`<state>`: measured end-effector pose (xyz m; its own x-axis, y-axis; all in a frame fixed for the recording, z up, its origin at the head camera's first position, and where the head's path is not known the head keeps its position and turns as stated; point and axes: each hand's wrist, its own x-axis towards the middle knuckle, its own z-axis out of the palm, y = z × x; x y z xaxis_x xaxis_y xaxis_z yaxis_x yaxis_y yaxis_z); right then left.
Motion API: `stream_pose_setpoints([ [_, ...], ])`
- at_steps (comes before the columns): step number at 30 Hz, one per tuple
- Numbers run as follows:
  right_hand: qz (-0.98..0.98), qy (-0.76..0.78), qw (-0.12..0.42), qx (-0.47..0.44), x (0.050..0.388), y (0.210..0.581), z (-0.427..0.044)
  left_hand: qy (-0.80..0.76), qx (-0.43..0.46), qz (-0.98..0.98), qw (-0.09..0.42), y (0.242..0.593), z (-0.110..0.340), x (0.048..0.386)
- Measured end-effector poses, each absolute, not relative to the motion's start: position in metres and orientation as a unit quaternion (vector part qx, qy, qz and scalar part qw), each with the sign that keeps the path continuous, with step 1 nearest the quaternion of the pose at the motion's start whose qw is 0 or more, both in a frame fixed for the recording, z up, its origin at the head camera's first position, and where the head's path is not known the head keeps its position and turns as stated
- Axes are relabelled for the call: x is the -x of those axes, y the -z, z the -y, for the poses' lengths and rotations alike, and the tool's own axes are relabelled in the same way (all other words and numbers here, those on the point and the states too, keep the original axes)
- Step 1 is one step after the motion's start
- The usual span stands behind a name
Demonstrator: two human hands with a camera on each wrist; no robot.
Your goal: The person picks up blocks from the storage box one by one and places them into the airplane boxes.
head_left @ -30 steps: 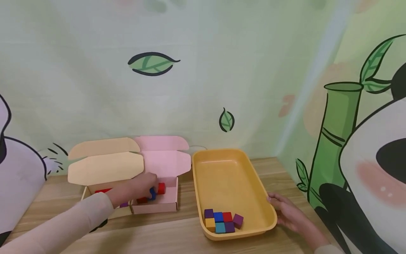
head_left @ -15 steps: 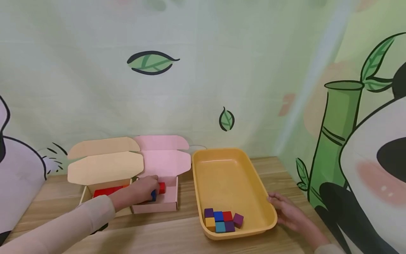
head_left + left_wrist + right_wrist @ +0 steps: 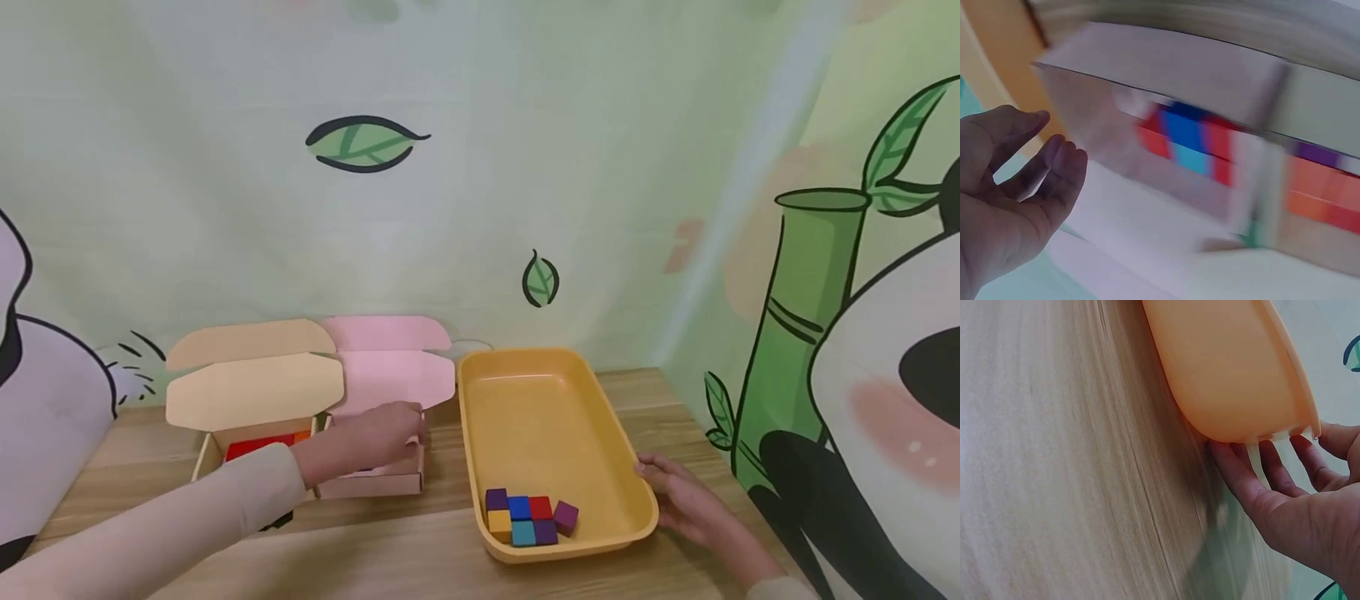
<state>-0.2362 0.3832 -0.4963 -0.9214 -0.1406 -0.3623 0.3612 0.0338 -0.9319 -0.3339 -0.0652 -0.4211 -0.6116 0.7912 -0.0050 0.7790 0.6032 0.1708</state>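
Observation:
My left hand [image 3: 386, 435] is over the pink box [image 3: 371, 486]. Its fingers are loosely bent with nothing between them in the left wrist view. Within that box sit several red, blue and light-blue cubes [image 3: 1188, 131], blurred and apart from the fingers. My right hand [image 3: 686, 504] holds the side of the yellow tray [image 3: 525, 433], thumb at the rim and fingers against the outer wall. Purple, blue, red, yellow and teal cubes [image 3: 523, 518] are grouped in the tray's near left corner.
A cream box [image 3: 206, 458] with red and orange blocks [image 3: 262, 444] adjoins the pink box on the left. Both lids stand raised toward the printed wall cloth [image 3: 480, 167]. Wooden tabletop [image 3: 397, 542] lies in front.
My left hand has moved right, from the blue cube toward the pink box's right side, and came away holding nothing. The right hand stays on the tray.

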Motion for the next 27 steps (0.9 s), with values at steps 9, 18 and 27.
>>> stream_pose_setpoints([
  [9,-0.699,0.686,0.183,-0.087,0.236,0.494,-0.382,0.034,-0.520,-0.852,0.050,0.422,-0.059,0.301],
  [18,-0.700,0.686,0.185,-0.077,0.236,0.493,-0.381,0.085,-0.565,-0.810,0.132,0.444,-0.159,0.280],
  [27,-0.695,0.692,0.176,-0.082,0.236,0.496,-0.383,0.106,-0.559,-0.808,0.155,0.449,-0.182,0.281],
])
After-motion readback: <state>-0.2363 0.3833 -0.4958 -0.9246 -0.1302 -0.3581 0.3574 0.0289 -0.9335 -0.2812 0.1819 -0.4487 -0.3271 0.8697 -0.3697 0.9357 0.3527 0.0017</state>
